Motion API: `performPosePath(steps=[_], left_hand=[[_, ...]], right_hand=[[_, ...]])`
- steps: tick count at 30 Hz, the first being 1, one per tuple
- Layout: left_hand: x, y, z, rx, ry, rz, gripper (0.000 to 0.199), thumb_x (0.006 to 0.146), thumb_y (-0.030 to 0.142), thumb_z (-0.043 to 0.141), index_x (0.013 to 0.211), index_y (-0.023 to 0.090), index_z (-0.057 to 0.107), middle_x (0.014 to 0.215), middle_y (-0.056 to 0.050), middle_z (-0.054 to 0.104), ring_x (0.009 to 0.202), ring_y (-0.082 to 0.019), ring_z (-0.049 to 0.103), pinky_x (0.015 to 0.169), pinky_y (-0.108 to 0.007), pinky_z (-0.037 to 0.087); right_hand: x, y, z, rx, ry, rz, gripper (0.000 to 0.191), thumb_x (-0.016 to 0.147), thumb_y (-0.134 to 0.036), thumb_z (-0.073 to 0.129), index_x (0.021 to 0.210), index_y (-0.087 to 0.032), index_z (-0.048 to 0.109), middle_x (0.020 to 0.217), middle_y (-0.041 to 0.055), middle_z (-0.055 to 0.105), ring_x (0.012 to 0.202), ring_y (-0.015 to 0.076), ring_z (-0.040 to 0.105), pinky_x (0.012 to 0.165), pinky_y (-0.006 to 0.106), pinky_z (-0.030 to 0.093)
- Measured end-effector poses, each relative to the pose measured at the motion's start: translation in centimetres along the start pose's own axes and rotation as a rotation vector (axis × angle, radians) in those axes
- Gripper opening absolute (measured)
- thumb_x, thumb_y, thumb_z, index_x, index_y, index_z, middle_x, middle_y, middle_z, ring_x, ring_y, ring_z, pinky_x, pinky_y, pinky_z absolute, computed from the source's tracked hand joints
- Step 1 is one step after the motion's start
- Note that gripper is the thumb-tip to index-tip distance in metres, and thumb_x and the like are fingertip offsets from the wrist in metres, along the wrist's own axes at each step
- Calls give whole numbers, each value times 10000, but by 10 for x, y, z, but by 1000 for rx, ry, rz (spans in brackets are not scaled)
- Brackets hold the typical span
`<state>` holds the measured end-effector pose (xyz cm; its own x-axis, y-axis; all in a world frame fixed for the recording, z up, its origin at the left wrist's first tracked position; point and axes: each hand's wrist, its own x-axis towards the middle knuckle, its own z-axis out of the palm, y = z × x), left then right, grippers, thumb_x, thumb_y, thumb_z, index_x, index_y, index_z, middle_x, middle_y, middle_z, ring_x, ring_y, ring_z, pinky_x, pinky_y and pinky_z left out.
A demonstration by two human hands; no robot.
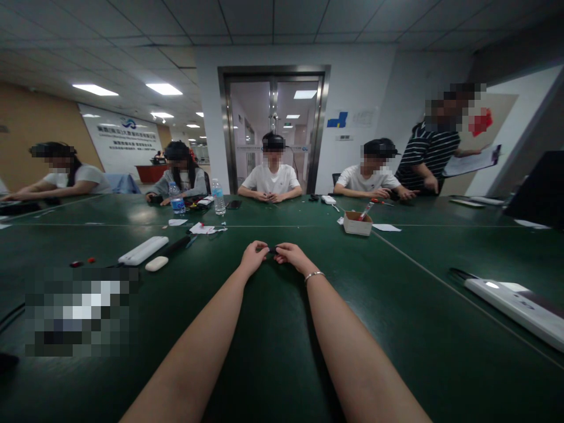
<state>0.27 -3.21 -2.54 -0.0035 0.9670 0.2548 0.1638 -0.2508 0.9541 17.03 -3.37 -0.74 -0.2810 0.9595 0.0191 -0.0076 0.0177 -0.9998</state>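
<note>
Both of my arms reach forward over the dark green table (273,329). A small black object (272,251) is between my fingertips, too small to make out clearly. My left hand (254,257) pinches its left end with thumb and fingers. On the other end, the fingers of my right hand (291,257) are closed, and a silver bracelet (314,275) circles that wrist. The two hands are close together but apart, just above or on the table surface.
To the left lie a white power strip (143,251), a white oval case (157,264) and a blurred patch. A cardboard box (357,224) stands ahead right; a white device (515,305) lies right. Several people sit opposite, near bottles (218,198); one person stands.
</note>
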Motion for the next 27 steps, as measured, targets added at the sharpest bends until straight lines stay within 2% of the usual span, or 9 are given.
performPosePath(steps=[4, 12, 27], left_hand=[[-2, 1, -1, -3, -21, 37, 244, 680, 208, 649, 915, 160, 606, 1006, -82, 583, 782, -131, 579, 598, -236, 522], [-3, 3, 1, -4, -32, 13, 223, 689, 124, 607, 909, 152, 593, 924, -69, 595, 707, -108, 583, 600, -232, 507], [1, 0, 1, 0, -31, -54, 206, 760, 323, 592, 866, 146, 587, 781, -48, 622, 629, -97, 583, 559, -204, 479]], right_hand=[[1, 2, -1, -5, -2, 0, 90, 822, -118, 555, 900, -93, 592, 602, 30, 640, 504, 78, 599, 510, 160, 508], [0, -1, 1, -3, 7, 6, 78, 825, -97, 539, 890, -85, 582, 579, 23, 632, 481, 68, 586, 501, 148, 496], [-1, -1, 0, 5, 0, -4, 68, 817, -109, 561, 873, -92, 594, 585, 25, 634, 491, 79, 595, 496, 160, 505]])
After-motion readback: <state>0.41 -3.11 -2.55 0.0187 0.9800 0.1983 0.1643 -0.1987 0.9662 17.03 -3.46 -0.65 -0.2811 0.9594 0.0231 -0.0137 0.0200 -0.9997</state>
